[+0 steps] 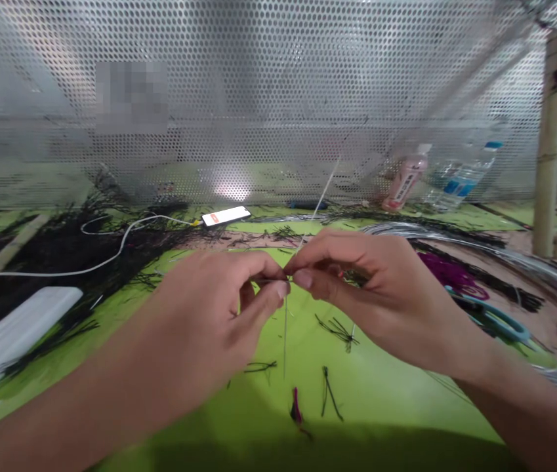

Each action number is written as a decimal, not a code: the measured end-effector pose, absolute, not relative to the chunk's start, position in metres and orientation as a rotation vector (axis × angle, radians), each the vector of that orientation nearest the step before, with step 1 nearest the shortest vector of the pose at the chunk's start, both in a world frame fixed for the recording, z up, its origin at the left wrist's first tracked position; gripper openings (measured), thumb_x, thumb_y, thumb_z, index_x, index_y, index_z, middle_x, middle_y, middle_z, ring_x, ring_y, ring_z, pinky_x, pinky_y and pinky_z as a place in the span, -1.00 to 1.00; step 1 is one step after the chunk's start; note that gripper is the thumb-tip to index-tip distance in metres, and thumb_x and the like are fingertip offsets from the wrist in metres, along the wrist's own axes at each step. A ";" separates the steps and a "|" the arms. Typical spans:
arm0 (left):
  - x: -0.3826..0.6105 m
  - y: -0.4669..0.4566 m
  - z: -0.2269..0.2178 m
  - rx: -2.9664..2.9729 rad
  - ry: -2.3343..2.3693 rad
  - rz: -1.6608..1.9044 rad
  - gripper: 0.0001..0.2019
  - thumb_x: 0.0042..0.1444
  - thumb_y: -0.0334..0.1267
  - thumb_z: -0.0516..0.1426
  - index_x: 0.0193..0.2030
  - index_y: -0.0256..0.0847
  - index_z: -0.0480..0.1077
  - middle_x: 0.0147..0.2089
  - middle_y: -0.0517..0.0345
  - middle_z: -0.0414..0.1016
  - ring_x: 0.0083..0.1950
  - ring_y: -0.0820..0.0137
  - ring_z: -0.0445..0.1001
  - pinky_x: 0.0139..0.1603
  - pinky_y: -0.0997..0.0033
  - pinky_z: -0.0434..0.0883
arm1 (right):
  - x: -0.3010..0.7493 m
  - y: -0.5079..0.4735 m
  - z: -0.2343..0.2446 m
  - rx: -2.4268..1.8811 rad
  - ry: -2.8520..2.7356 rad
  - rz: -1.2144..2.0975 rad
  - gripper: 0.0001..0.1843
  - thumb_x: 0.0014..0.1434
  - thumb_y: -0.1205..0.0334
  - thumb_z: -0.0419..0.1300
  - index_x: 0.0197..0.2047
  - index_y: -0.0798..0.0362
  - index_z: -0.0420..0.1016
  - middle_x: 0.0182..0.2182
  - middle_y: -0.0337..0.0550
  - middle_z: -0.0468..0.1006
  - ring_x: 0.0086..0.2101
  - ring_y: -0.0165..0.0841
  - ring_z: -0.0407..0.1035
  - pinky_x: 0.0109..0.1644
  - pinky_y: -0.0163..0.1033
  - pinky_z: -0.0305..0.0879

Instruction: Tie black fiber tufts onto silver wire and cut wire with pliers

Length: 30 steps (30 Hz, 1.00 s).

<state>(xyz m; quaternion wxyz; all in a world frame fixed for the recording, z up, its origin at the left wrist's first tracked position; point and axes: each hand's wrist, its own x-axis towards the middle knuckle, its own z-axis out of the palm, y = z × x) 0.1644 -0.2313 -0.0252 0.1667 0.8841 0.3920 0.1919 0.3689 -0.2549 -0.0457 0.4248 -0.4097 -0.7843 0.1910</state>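
Observation:
My left hand [231,298] and my right hand [357,275] meet fingertip to fingertip above the green table. Both are closed in a pinch on a thin wire [285,341], whose lower end hangs straight down. A pale, stiff length [328,185] slants up and away behind my right fingers; whether it is the same piece, I cannot tell. The exact spot between the fingertips is hidden. Below the hands lie small black tied strands [340,331], another black forked strand [330,392] and a purple-and-black piece [296,406].
A lit phone [226,216] on a white cable [123,246] lies at the back. At left are black strands [105,252] and a white block [22,334]. Coiled wire [495,246], purple cord [455,275], blue-handled scissors [497,314] and two bottles [406,178] are at right. Perforated metal [268,85] stands behind.

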 end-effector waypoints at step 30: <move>0.164 -0.224 -0.024 2.495 1.166 0.503 -0.80 0.27 -0.16 0.12 -0.28 -0.11 0.55 -0.54 0.32 0.40 -0.61 0.51 0.17 -0.59 0.46 0.05 | 0.365 -0.243 -0.060 -0.891 -1.869 0.471 -0.88 0.31 0.31 0.27 -0.27 0.02 0.64 -0.30 -0.28 0.70 -0.31 -0.45 0.53 -0.26 -0.35 0.42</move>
